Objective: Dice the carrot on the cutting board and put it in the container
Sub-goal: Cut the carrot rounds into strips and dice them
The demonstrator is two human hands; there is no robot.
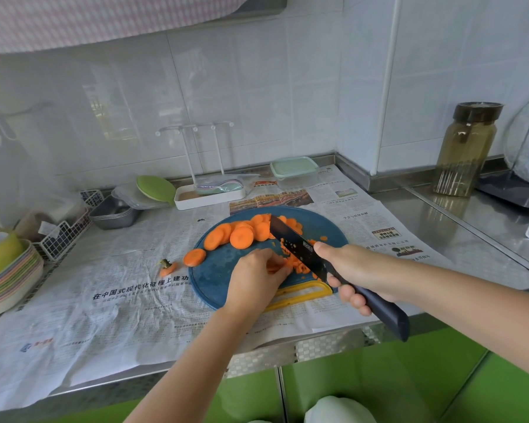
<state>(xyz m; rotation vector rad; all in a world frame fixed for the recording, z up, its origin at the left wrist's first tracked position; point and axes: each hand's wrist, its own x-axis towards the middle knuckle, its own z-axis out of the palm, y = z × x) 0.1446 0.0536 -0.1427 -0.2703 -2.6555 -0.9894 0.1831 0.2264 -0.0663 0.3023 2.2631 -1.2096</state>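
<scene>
Head view: carrot pieces between hands, knife cutting.

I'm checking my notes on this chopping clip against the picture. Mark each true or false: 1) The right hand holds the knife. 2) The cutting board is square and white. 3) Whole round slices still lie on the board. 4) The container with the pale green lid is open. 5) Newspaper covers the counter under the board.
1) True: the right hand grips the knife.
2) False: the cutting board is round and blue.
3) True: carrot slices lie at its far side.
4) False: the container has its lid on.
5) True: newspaper lies under it.
</scene>
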